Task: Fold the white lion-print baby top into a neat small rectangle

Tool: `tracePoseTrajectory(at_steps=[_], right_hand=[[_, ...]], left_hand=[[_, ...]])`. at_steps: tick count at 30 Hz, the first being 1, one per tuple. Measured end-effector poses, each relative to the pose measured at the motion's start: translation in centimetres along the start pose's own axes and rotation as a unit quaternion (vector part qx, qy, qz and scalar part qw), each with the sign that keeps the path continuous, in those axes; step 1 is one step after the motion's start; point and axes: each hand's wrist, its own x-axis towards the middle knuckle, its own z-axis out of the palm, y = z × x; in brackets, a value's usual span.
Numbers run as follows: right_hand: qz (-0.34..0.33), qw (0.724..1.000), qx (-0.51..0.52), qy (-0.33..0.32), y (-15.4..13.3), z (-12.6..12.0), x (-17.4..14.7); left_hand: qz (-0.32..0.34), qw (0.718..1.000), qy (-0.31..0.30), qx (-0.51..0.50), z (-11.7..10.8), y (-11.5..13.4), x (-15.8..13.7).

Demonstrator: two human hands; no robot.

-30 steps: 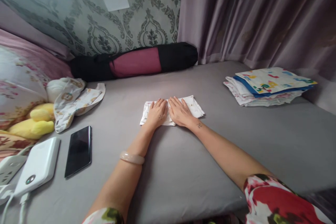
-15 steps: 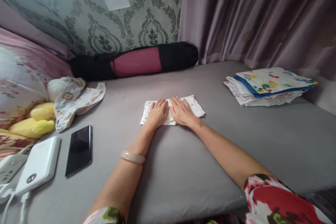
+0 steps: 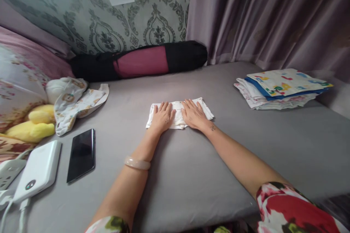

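Head, frame centre: pressed folded cloth (image 3: 178, 114).
Left hand (image 3: 162, 116): lay spread.
Right hand (image 3: 193, 115): lay spread, slid outward, apparently smoothing.

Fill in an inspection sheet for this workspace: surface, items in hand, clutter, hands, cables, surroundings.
Surface: grey fabric-covered bed-like surface, mostly flat, lightly creased.
Items in hand: folded white printed cloth, lying flat.
Clutter: black rectangular phone, white box-shaped power bank and soft yellow plush item at left; stack of folded multicoloured cloths at right.
Hands: left hand and right hand palms down on the cloth, apart.
Cables: white cable plugged into the power bank.
Surroundings: grey-green patterned wall, mauve fabric curtain.
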Motion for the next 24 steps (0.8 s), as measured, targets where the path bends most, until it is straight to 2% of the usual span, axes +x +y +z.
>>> tracePoseTrajectory(at_steps=[5,10,15,24], right_hand=[[0.005,1.000,0.005,-0.009,0.1,-0.4,0.0],[0.026,0.999,-0.020,0.038,0.9,-0.7,-0.1],[0.040,0.999,-0.027,0.015,1.6,-0.3,0.0],[0.046,0.999,-0.024,0.006,1.5,-0.5,0.1]], left_hand=[[0.003,1.000,0.023,0.002,-0.5,-0.1,-0.1],[-0.043,0.995,0.086,0.016,-0.6,-0.7,-0.3],[-0.049,0.998,0.026,0.033,-0.1,-1.2,-0.3],[-0.049,0.998,0.038,0.025,-0.3,-1.1,-0.4]])
